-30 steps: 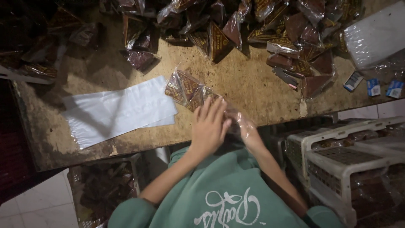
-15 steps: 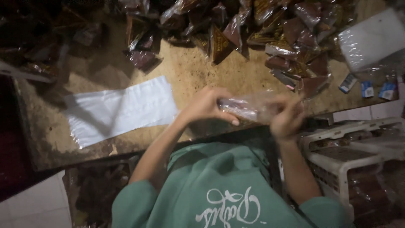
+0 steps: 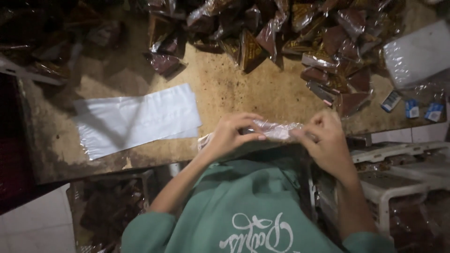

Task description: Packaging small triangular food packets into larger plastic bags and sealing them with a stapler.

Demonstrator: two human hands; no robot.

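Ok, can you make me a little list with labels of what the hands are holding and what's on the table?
left hand: pinches one end of a clear plastic bag, held level at the table's near edge
right hand: pinches the bag's other end
bag contents: cannot tell
wooden table: worn and stained
stack of flat clear bags: lying on the table, off to one side of the hands
pile of brown wrapped packets: along the far side
small blue and white packets: by one table corner
white crates: below the table edge
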